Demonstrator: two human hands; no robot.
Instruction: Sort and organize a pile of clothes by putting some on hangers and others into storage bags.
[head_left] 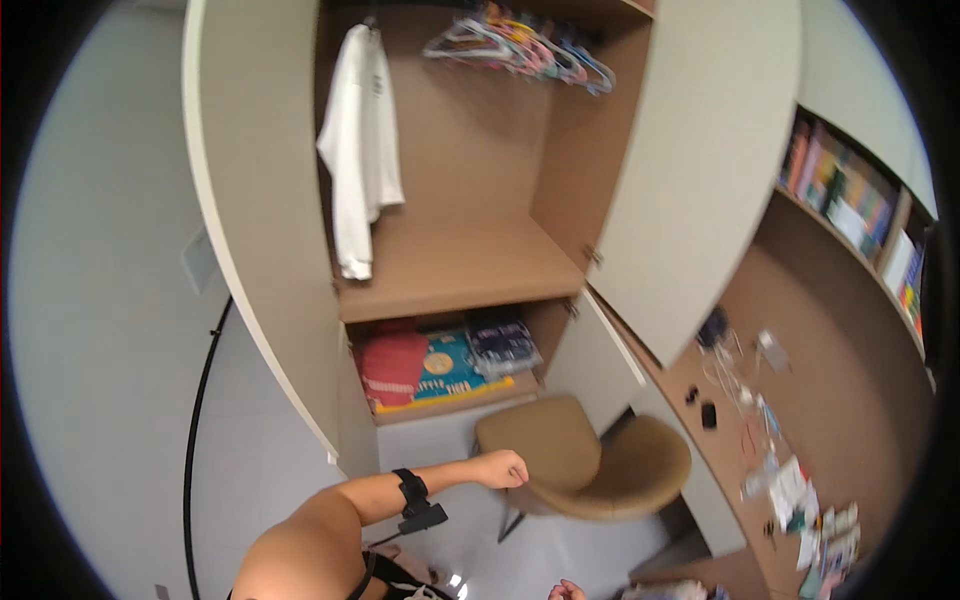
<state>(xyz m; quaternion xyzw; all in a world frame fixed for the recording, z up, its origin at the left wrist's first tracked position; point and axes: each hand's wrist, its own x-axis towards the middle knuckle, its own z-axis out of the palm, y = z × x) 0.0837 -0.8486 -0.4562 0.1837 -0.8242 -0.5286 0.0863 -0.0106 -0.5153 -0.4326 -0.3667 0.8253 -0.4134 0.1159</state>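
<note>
My left hand (pixel 502 468) is stretched forward with its fingers curled into a loose fist, and nothing shows in it. In the picture it overlaps the near left side of a tan chair (pixel 540 440) with a curved backrest; whether it touches the chair, I cannot tell. A black strap with a small dark box (pixel 420 515) is round my left forearm. Of my right hand (pixel 568 591), only some fingers show at the lower edge, the rest being cut off. Ahead stands an open wardrobe (pixel 440 160), where a white long-sleeved top (pixel 360 150) hangs at the left.
Colourful hangers (pixel 525 50) crowd the rail. The low compartment holds red folded cloth (pixel 392 365), a teal and yellow item (pixel 450 365) and dark packed clothing (pixel 502 345). Wardrobe doors (pixel 265 200) stand open on both sides. A cluttered desk (pixel 735 480) and bookshelf (pixel 850 190) are at right.
</note>
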